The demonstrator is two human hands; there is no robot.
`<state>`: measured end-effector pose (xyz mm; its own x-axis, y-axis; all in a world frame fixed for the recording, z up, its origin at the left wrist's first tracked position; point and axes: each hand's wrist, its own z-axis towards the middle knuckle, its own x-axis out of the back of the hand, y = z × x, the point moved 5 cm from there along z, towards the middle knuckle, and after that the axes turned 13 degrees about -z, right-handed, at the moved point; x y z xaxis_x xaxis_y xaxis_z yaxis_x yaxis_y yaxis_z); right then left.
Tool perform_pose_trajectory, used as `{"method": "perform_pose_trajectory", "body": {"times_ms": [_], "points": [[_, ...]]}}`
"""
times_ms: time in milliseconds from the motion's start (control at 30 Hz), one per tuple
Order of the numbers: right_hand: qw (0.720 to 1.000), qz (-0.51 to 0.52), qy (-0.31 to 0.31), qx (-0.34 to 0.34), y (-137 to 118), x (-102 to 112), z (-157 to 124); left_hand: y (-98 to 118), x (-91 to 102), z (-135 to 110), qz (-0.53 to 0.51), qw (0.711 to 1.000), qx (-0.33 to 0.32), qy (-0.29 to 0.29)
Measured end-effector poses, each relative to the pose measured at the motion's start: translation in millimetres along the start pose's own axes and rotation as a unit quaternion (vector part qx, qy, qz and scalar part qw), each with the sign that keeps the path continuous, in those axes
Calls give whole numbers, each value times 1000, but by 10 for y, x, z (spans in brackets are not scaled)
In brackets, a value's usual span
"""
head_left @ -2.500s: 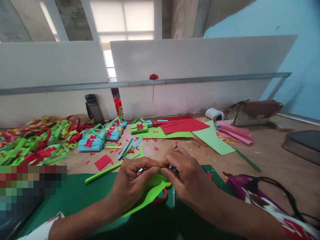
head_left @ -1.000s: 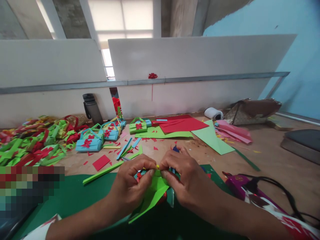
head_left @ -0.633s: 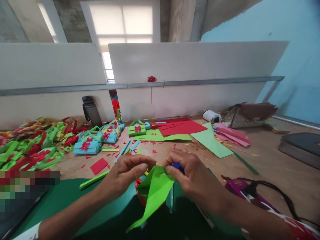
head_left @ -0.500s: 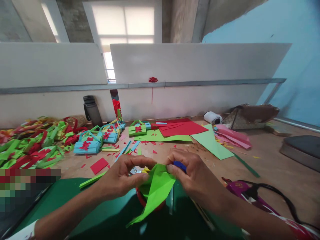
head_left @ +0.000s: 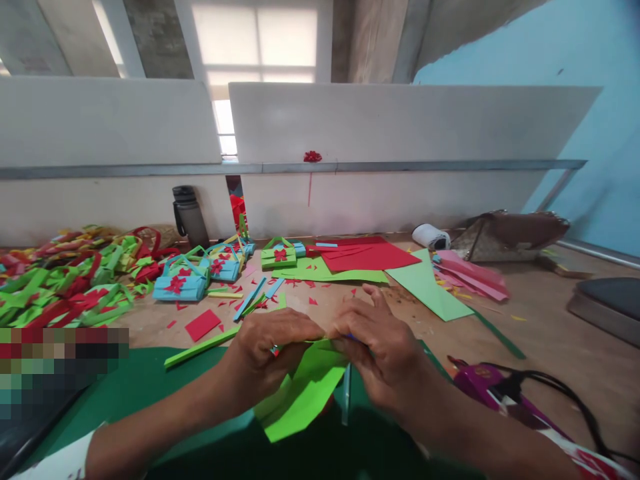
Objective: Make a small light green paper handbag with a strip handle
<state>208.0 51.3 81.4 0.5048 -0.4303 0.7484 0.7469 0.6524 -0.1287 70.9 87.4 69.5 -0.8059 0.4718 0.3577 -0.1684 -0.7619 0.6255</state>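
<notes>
A folded sheet of bright green paper [head_left: 305,393] hangs between my two hands above the green mat [head_left: 200,440]. My left hand [head_left: 277,347] pinches its upper edge with thumb and fingers. Close beside it, my right hand [head_left: 377,347] grips the same edge from the other side, its fingers bent and partly raised. Something blue shows a little behind the right fingers, mostly hidden. Under the paper a bit of a red object peeks out, too covered to name. A clear narrow strip [head_left: 346,397] lies to its right.
Small paper handbags [head_left: 179,285] with red bows stand at the back left, beside a heap of green and red paper pieces [head_left: 65,293]. Red sheets [head_left: 370,255] lie behind my hands. A purple glue gun [head_left: 475,383] with a black cable sits right; a dark bottle [head_left: 191,217] stands behind.
My hands have drawn closer together along the paper's top edge. The paper's lower flap has swung and spread wider, covering more of the red object. The view has shifted slightly.
</notes>
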Motion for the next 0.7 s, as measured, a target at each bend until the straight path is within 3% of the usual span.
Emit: {"method": "perform_pose_trajectory", "body": {"times_ms": [200,333,467,700], "points": [[999,-33,40,9,-37,31,-6,64,42,2,119,988,-81,49],[995,-61,70,43,-85,62,-21,137,58,22,160,980,-94,65],[992,-63,91,65,-117,75,-40,140,59,-1,121,986,-78,82],[994,-39,91,47,-90,54,-37,21,37,-76,-19,995,-34,87]]}}
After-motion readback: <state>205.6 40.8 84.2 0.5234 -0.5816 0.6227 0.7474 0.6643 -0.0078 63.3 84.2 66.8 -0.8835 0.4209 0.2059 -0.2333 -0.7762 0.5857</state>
